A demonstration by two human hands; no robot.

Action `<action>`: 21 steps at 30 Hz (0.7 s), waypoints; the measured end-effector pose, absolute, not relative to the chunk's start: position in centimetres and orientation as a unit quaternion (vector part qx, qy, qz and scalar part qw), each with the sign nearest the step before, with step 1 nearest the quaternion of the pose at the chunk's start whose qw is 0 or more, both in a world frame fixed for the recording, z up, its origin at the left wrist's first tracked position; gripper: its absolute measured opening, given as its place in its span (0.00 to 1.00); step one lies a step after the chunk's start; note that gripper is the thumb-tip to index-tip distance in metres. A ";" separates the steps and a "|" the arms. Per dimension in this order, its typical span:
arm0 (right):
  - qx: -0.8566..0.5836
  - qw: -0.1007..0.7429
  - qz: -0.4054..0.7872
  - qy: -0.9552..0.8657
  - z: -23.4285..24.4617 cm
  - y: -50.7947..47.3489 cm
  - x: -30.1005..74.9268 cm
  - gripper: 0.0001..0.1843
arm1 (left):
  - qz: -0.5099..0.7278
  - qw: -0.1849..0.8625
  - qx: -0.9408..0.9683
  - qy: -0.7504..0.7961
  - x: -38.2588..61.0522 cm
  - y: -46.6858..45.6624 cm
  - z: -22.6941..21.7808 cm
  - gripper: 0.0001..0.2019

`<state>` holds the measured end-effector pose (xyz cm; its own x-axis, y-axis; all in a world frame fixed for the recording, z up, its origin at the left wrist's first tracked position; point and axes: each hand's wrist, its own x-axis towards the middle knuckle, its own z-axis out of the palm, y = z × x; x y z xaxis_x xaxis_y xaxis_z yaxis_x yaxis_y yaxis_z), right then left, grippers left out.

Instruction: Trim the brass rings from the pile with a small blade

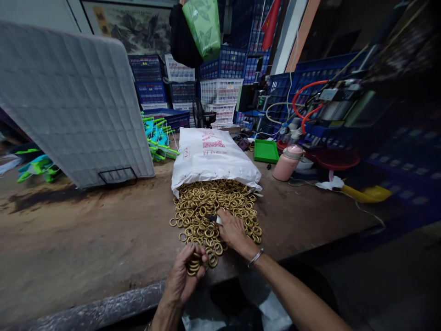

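Note:
A heap of brass-coloured rings (217,207) spills from the open mouth of a white sack (212,156) onto a worn brown table (86,239). My left hand (184,276) is closed around a small stack of these rings near the table's front edge. My right hand (232,230), with a metal bangle at the wrist, rests on the near side of the heap. Its fingers pinch a thin dark tool with a white tip (215,219) that points left into the rings.
A grey quilted panel (76,101) leans at the back left, with green and blue plastic parts (160,138) beside it. A green tray (266,151), a pink bottle (287,163), a red bowl (336,158) and a yellow scoop (367,194) lie to the right. Stacked crates (206,87) fill the back.

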<state>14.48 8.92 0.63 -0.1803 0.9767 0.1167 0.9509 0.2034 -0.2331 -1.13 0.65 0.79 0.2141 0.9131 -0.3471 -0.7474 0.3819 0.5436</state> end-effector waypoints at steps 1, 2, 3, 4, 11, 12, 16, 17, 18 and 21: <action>-0.631 0.129 0.055 -0.763 0.8 8.8 14.9 0.12 | 0.542 0.764 0.136 0.322 -1.3 0.6 0.9 0.08; -0.629 0.142 0.059 -0.762 0.9 8.6 15.3 0.12 | 0.544 0.762 0.137 0.325 -1.4 0.5 1.0 0.08; -0.619 0.158 0.067 -0.766 1.0 8.2 15.6 0.12 | 0.545 0.761 0.132 0.327 -1.6 0.4 1.1 0.08; -0.605 0.174 0.080 -0.773 1.0 7.7 16.0 0.12 | 0.546 0.761 0.123 0.329 -1.8 0.3 1.2 0.08; -0.570 0.174 0.174 -0.784 -0.5 2.8 16.2 0.11 | 0.559 0.752 0.074 0.343 -2.6 -0.4 1.3 0.11; -0.580 0.166 0.168 -0.779 -0.7 2.4 15.9 0.12 | 0.561 0.749 0.077 0.344 -2.5 -0.5 1.3 0.11; -0.607 0.158 0.155 -0.763 -1.3 2.0 15.3 0.13 | 0.556 0.733 0.134 0.369 -1.7 -0.6 1.1 0.13; -0.610 0.163 0.156 -0.760 -1.3 2.1 15.2 0.13 | 0.552 0.725 0.155 0.382 -1.5 -0.7 0.9 0.13; -0.611 0.170 0.155 -0.757 -1.4 2.1 15.2 0.14 | 0.548 0.715 0.173 0.398 -1.4 -0.7 0.7 0.14; -0.616 0.190 0.151 -0.749 -1.9 2.3 15.3 0.16 | 0.533 0.681 0.223 0.449 -0.8 -0.6 -0.3 0.18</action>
<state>15.28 2.29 -1.94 -0.1684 0.9807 0.0993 0.8658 0.1953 -0.4607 -0.81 -0.56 -0.33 0.0287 0.9271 -0.3738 -0.5258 0.3320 0.7831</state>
